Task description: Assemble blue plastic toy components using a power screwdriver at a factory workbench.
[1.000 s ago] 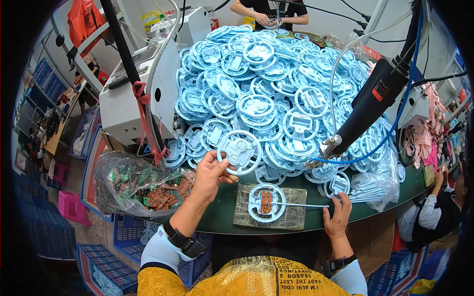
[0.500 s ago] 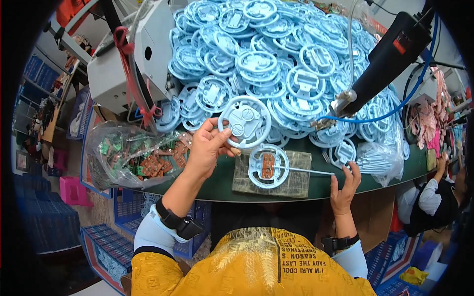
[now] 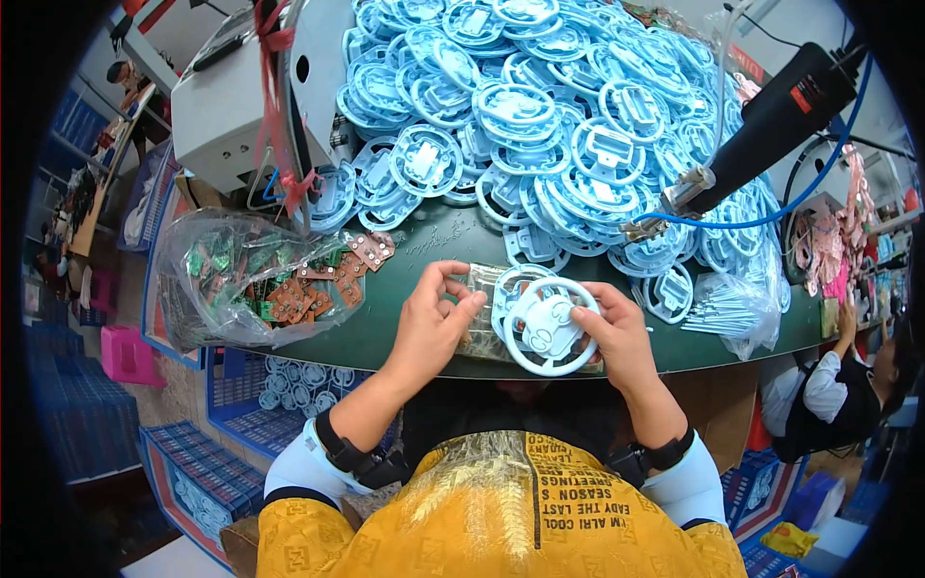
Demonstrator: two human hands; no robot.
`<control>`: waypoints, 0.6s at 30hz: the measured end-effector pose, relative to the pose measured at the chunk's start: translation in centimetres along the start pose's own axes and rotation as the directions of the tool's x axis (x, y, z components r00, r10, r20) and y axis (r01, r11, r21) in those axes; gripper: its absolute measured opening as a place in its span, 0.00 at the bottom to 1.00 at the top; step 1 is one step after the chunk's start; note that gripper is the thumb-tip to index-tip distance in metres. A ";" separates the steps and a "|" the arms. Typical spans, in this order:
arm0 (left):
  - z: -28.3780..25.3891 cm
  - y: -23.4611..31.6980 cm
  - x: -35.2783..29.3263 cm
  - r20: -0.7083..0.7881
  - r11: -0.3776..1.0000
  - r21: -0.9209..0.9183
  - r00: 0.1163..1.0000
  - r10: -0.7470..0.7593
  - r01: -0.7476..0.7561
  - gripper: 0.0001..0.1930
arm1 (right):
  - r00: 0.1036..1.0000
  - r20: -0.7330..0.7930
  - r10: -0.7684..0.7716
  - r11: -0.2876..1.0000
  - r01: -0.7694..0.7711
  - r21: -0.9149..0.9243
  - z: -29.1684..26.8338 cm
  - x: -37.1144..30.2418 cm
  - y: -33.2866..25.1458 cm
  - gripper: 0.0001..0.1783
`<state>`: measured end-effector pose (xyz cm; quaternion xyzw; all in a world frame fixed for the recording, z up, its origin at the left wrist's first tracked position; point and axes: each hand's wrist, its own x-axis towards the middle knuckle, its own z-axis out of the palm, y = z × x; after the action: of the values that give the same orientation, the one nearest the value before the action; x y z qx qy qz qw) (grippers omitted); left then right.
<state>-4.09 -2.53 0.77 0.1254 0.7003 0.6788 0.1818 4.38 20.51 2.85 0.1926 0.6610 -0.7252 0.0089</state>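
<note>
My right hand (image 3: 621, 332) grips a light-blue toy steering wheel (image 3: 547, 337) by its right side, its thumb on the face. The wheel is tilted over a second light-blue wheel piece (image 3: 501, 299), which lies on a tape-wrapped block (image 3: 479, 342) and shows only at its left and upper edge. A bit of brown circuit board shows between the two. My left hand (image 3: 434, 323) is at the block's left edge, fingers curled and thumb close to the forefinger; whatever lies between them is hidden.
Light-blue wheel parts (image 3: 530, 125) are heaped at the back. A plastic bag of circuit boards (image 3: 260, 279) lies left, a bag of thin rods (image 3: 732, 313) right. A black powered screwdriver (image 3: 771, 125) hangs at upper right. A grey machine (image 3: 241, 106) stands left; a person (image 3: 838, 385) works at right.
The steering wheel has passed from my left hand to my right and come down over the wheel piece on the block. My left hand has moved down and right, beside the block.
</note>
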 end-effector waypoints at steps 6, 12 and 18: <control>-0.1 -1.0 1.1 0.271 0.928 0.042 0.890 -0.366 0.369 0.20 | 0.943 0.141 -0.303 0.603 0.304 -0.738 0.7 2.5 0.7 0.29; 0.0 -2.1 1.8 0.303 0.931 -0.083 0.899 -0.317 0.356 0.19 | 0.825 0.462 -0.326 0.292 0.553 -0.780 1.4 1.7 0.4 0.62; 0.5 -2.8 2.4 0.330 0.922 -0.135 0.894 -0.304 0.363 0.20 | 0.807 0.502 -0.313 0.253 0.580 -0.774 2.1 1.7 0.4 0.58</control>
<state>-5.86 -1.21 -2.25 0.0873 0.6061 0.6745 0.4124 2.32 18.80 2.04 -0.1325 0.9625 -0.2362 -0.0141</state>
